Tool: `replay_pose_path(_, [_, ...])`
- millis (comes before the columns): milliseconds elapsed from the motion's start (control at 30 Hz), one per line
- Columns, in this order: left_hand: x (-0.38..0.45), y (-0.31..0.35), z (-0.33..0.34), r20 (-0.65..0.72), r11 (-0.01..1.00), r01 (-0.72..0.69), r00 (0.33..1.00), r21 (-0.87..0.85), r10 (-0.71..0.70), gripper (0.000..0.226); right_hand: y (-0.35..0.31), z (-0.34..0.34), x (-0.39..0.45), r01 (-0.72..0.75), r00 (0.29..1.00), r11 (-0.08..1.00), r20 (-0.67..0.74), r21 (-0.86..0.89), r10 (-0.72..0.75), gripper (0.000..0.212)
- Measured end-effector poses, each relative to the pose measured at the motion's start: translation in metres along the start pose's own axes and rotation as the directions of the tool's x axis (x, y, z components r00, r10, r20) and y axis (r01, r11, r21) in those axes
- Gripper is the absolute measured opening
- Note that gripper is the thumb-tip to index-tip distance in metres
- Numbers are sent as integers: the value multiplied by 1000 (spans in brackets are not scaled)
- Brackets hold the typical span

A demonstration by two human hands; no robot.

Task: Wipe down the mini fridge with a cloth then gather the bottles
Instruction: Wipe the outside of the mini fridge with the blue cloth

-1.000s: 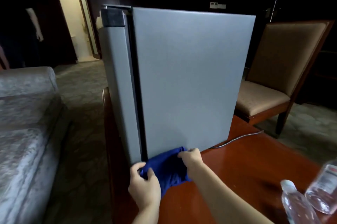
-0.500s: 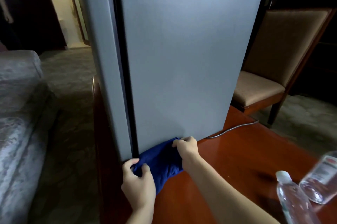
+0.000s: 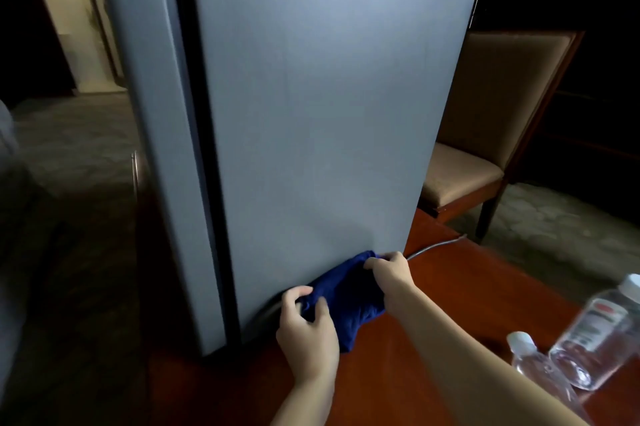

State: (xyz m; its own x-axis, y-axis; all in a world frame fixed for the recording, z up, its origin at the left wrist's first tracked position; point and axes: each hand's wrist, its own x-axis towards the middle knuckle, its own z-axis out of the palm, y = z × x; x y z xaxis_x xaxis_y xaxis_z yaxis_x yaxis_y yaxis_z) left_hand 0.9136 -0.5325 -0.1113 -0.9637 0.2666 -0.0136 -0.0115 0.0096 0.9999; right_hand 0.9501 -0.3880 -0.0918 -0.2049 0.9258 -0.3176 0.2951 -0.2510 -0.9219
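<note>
Both hands, left hand (image 3: pixel 308 334) and right hand (image 3: pixel 389 273), gripped the bunched dark-blue cloth (image 3: pixel 348 299) against the bottom edge of the tall grey mini fridge (image 3: pixel 311 107) on the reddish wooden bench (image 3: pixel 398 373). Spreading it flatter would probably clean better. Two clear plastic bottles (image 3: pixel 588 339) waited at the right.

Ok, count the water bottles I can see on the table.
2. One clear bottle lies tilted at the right edge of the wooden table; the other bottle lies just in front of it, partly cut off. More may sit outside the frame.
</note>
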Motion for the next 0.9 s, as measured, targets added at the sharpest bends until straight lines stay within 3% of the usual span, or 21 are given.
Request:
replay_pose_path(100, [2, 10, -22, -2, 999, -35, 999, -32, 35, 22, -7, 3, -26, 71, 997, 995, 36, -64, -69, 27])
replay_pose_path(200, [3, 22, -46, 78, 996, -3, 997, -90, 10, 16, -17, -6, -58, 170, 984, 978, 70, -122, -163, 18])
replay_pose_path(333, [-3, 40, -81, 217, 991, 9, 976, -131, 20, 16, -25, -21, -99, 180, 979, 984, 99, 10, -180, 23])
replay_pose_path(467, [6, 58, -117, 259, 993, -48, 963, -112, 76, 13, -30, -11, -136, 172, 974, 979, 129, 108, -186, 34])
replay_pose_path(633, [19, 73, -151, 254, 987, -122, 956, -102, 144, 17, -38, 20, -165, 197, 970, 956, 97, 216, -221, 31])
replay_pose_path(900, [38, 110, -161, 183, 956, -254, 943, -149, 279, 22, -83, 43, -198, 367, 925, 886, -12, 282, -379, 26])
